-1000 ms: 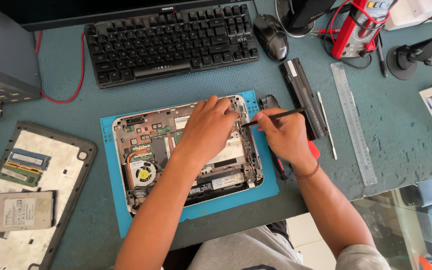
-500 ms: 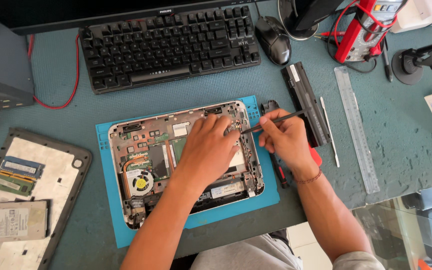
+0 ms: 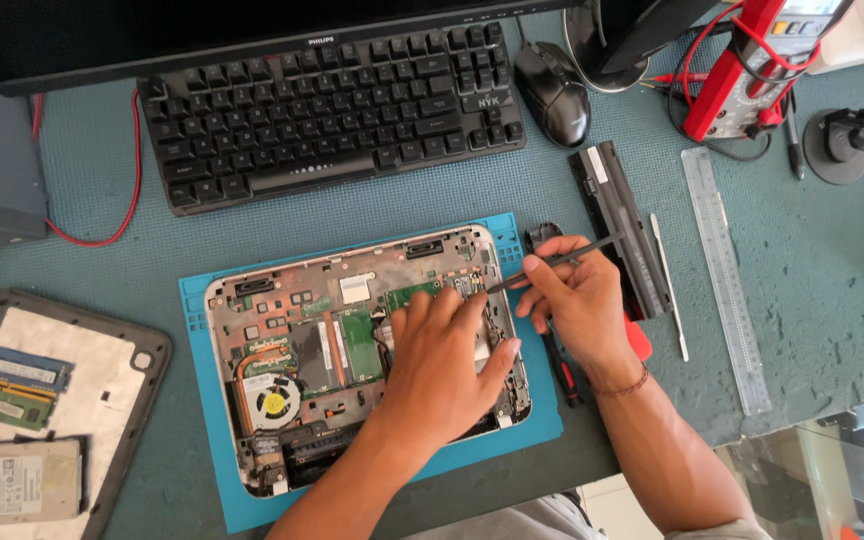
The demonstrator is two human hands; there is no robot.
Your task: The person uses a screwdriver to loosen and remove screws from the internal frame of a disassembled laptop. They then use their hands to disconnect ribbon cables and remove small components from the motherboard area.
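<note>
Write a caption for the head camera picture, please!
Left hand steadies an opened grey laptop on a blue mat while the right hand pokes in a thin black tool.

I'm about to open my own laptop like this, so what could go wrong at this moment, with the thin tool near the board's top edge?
1. The right hand holds a thin dark tool with its tip at small parts near the top edge of the opened laptop; a slip might scratch the board.
2. The left hand rests flat on the exposed board, so its pressure might strain parts underneath.
3. The memory sticks and drive lie loose on the removed cover and might be knocked.
</note>
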